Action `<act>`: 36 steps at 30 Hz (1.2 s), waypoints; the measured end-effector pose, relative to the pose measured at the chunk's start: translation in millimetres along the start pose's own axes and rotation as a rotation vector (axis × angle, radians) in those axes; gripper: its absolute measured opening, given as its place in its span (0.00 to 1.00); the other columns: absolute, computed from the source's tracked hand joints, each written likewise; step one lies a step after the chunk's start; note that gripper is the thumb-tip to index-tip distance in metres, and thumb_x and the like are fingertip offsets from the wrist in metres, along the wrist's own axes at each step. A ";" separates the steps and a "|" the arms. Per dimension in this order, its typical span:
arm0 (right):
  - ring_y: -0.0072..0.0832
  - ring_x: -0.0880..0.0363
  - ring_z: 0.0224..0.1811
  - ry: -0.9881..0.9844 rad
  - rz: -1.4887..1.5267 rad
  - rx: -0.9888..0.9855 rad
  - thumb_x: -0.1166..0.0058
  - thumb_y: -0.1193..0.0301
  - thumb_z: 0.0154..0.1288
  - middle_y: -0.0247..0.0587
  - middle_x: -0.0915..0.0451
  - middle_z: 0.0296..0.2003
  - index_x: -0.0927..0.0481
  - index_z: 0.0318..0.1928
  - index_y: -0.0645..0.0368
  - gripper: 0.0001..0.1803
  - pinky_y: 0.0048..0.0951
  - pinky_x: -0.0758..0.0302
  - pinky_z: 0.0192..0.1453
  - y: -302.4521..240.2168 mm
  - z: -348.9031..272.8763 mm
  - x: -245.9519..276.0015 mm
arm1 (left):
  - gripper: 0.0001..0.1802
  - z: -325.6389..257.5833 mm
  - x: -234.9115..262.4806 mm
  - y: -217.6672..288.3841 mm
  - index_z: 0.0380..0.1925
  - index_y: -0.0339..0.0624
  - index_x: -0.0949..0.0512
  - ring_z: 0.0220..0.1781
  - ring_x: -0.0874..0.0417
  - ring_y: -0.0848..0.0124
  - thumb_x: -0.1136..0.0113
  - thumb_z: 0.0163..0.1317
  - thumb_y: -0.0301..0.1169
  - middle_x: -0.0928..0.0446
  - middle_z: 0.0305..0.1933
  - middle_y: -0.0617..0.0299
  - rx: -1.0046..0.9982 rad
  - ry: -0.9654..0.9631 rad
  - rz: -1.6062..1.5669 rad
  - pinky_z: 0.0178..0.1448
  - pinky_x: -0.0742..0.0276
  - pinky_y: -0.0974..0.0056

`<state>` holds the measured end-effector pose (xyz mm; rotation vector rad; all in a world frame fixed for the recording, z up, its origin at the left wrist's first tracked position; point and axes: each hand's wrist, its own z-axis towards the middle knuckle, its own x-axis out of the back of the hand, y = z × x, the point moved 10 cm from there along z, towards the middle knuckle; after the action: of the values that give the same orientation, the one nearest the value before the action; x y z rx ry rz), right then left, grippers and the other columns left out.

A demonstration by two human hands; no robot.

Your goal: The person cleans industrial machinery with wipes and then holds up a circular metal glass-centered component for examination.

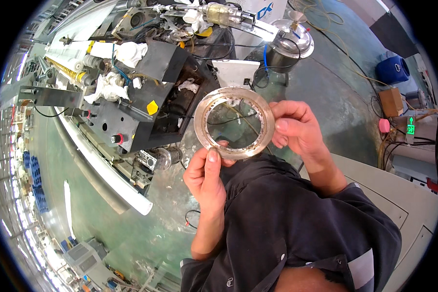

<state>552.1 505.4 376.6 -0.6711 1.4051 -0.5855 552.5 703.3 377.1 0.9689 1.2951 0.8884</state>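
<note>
A flat metal ring [203, 116] with a wide round opening is held up in front of me, between my two hands. Brownish marks run along its inner edge. My left hand [207, 177] pinches the ring at its lower left, thumb on the near face and a fingertip showing through the opening. At the right rim, my right hand [297, 127] grips it between thumb and curled fingers. Through the opening I see the green floor and a dark cable.
To the left stands a dark machine frame [146, 117] with crumpled white rags [109, 87] on it. Long white rollers [102, 168] stretch along its side. A lidded metal tank [291, 46] stands beyond the ring. A pale cabinet [374, 194] is close on my right. Cables and hoses cross the floor.
</note>
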 end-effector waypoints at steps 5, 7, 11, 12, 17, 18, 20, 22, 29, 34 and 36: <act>0.19 0.27 0.23 -0.081 0.038 0.024 0.44 0.73 0.70 0.36 0.20 0.28 0.18 0.50 0.69 0.13 0.23 0.28 0.29 3.0 -2.2 -4.2 | 0.12 -2.8 1.5 -2.5 0.44 0.30 0.20 0.33 0.19 0.73 0.45 0.74 0.30 0.16 0.45 0.50 0.004 -0.044 -0.014 0.41 0.22 0.65; 0.18 0.27 0.23 -0.065 0.041 0.020 0.45 0.69 0.72 0.36 0.20 0.28 0.18 0.46 0.68 0.13 0.22 0.28 0.28 4.2 -1.6 -1.8 | 0.12 -4.6 3.1 -1.7 0.44 0.30 0.19 0.33 0.19 0.74 0.45 0.74 0.30 0.16 0.44 0.51 -0.013 -0.025 0.035 0.41 0.22 0.66; 0.18 0.32 0.21 0.113 -0.129 0.000 0.50 0.60 0.76 0.35 0.27 0.24 0.26 0.31 0.62 0.19 0.23 0.33 0.24 7.2 1.7 14.8 | 0.10 -8.5 -3.4 11.0 0.41 0.29 0.18 0.32 0.19 0.74 0.41 0.71 0.27 0.15 0.35 0.58 -0.118 0.016 0.259 0.39 0.24 0.68; 0.19 0.34 0.20 0.187 -0.211 -0.011 0.51 0.58 0.77 0.34 0.31 0.22 0.29 0.26 0.60 0.23 0.24 0.35 0.23 6.2 1.4 19.4 | 0.09 -9.7 -6.1 15.6 0.40 0.29 0.17 0.31 0.19 0.73 0.41 0.70 0.26 0.15 0.34 0.57 -0.179 -0.008 0.331 0.38 0.25 0.68; 0.21 0.33 0.19 0.141 -0.244 -0.048 0.52 0.56 0.78 0.34 0.31 0.21 0.29 0.25 0.59 0.24 0.25 0.34 0.23 4.1 4.4 20.5 | 0.05 -12.0 -15.8 27.0 0.37 0.32 0.17 0.29 0.19 0.69 0.40 0.66 0.22 0.15 0.32 0.56 -0.343 -0.069 0.539 0.36 0.26 0.67; 0.21 0.33 0.19 0.152 -0.249 -0.065 0.52 0.56 0.78 0.34 0.31 0.21 0.29 0.25 0.59 0.25 0.25 0.34 0.23 5.5 3.7 21.2 | 0.06 -12.1 -16.4 28.2 0.38 0.31 0.17 0.29 0.18 0.70 0.40 0.67 0.23 0.15 0.32 0.56 -0.366 -0.074 0.558 0.36 0.26 0.68; 0.22 0.33 0.19 0.134 -0.199 -0.087 0.52 0.56 0.77 0.35 0.31 0.20 0.28 0.26 0.60 0.24 0.26 0.33 0.23 7.5 3.0 17.9 | 0.06 -12.4 -11.2 23.6 0.39 0.31 0.17 0.30 0.18 0.70 0.41 0.68 0.23 0.15 0.33 0.55 -0.309 -0.040 0.496 0.36 0.25 0.68; 0.20 0.31 0.20 0.103 -0.149 -0.092 0.51 0.57 0.77 0.34 0.27 0.22 0.25 0.28 0.60 0.22 0.26 0.31 0.24 8.9 3.3 15.1 | 0.08 -12.2 -7.6 21.1 0.40 0.30 0.17 0.30 0.18 0.71 0.42 0.70 0.24 0.15 0.34 0.55 -0.269 -0.019 0.450 0.37 0.24 0.69; 0.22 0.31 0.20 0.075 -0.141 -0.099 0.52 0.63 0.77 0.36 0.27 0.21 0.22 0.34 0.66 0.18 0.27 0.31 0.26 17.3 -0.9 19.3 | 0.14 -7.3 -2.4 11.8 0.43 0.26 0.19 0.33 0.20 0.75 0.44 0.73 0.31 0.16 0.35 0.56 -0.133 0.029 0.297 0.45 0.23 0.68; 0.19 0.29 0.23 0.091 -0.140 -0.100 0.48 0.65 0.75 0.33 0.24 0.23 0.18 0.43 0.68 0.15 0.24 0.30 0.29 19.0 -4.3 11.8 | 0.10 -6.1 2.2 10.1 0.43 0.28 0.18 0.34 0.16 0.73 0.43 0.72 0.26 0.15 0.39 0.56 -0.159 0.049 0.279 0.42 0.21 0.69; 0.15 0.29 0.26 0.067 -0.296 -0.032 0.43 0.66 0.74 0.28 0.24 0.25 0.16 0.43 0.65 0.12 0.21 0.30 0.31 8.8 -0.8 5.4 | 0.09 -6.5 -2.1 14.7 0.43 0.29 0.18 0.34 0.16 0.72 0.42 0.71 0.26 0.15 0.39 0.56 -0.225 0.020 0.462 0.42 0.21 0.69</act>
<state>551.5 507.5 366.5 -0.9012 1.3892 -0.8255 546.0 707.1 391.4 1.0990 0.9728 1.3696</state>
